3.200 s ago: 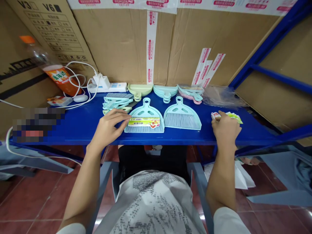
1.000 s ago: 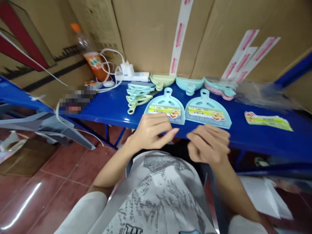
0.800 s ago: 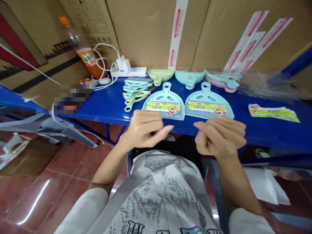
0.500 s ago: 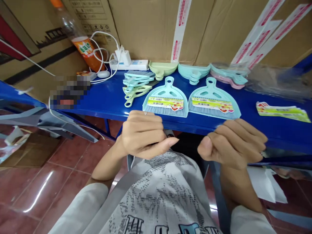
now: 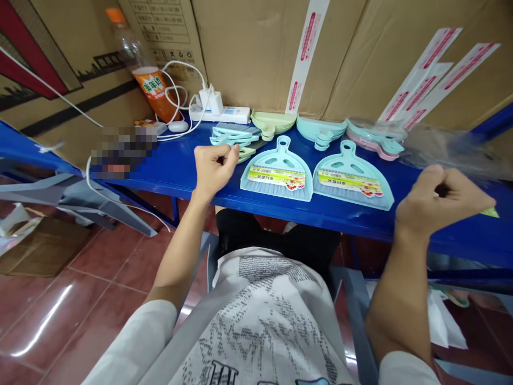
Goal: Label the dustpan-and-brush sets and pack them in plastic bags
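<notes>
Blue dustpans [image 5: 281,160] are lying labelled; left hand [image 5: 214,170] and right hand [image 5: 438,200], seemingly empty, are making fists, best held clear.

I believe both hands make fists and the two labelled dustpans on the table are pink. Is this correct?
The colour is wrong: in the head view, the left labelled dustpan and right labelled dustpan are light blue. The left hand and right hand are fists.

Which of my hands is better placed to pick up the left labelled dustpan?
Probably your left hand: though closed, it is near the left labelled dustpan, while your right hand, also closed, is beyond the other dustpan.
</notes>
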`<state>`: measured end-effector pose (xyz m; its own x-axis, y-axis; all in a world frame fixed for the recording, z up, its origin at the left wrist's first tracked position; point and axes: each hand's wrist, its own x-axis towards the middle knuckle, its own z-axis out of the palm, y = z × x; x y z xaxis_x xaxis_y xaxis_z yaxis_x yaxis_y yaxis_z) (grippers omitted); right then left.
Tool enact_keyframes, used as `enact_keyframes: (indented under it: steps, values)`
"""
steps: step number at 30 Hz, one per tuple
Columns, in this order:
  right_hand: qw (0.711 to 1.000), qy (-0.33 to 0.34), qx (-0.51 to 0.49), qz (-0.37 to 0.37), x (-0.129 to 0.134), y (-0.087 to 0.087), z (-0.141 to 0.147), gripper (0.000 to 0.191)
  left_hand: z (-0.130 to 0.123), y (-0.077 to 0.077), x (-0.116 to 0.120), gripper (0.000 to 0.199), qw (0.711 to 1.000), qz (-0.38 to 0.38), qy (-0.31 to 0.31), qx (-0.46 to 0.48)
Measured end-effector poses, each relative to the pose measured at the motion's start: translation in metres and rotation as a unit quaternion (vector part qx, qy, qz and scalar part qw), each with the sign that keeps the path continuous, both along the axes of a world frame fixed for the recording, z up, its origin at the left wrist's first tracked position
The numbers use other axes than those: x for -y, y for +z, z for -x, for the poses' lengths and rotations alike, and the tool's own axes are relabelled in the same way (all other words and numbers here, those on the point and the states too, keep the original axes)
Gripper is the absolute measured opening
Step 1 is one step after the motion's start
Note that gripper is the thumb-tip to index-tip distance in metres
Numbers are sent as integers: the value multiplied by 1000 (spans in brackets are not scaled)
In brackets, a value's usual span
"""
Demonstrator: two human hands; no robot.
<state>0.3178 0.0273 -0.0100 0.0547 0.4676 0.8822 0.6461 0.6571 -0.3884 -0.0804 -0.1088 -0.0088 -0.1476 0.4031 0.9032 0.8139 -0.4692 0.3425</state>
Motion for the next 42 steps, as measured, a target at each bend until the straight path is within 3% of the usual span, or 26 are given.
enact_keyframes:
  steps: [3,11,22,35,39,42]
  values:
    - [998,1,-13,-64,-5,1,-6,52,-3,-1,2,60,999,43,14,-5]
    - [999,37,26,-26,3,4,3,54,-2,1,2,64,997,71,40,13]
    - [995,12,73,66,12,9,12,53,-6,-1,-1,62,998,54,23,-9]
    - [985,22,128,109,17,8,16,54,-6,-3,-1,59,997,65,25,-36]
    - [985,-2,124,123,17,8,9,41,-7,-1,0,57,997,60,18,-51]
    - [981,-70,105,147,-12,25,-16,12,-8,-1,0,56,997,59,17,-53]
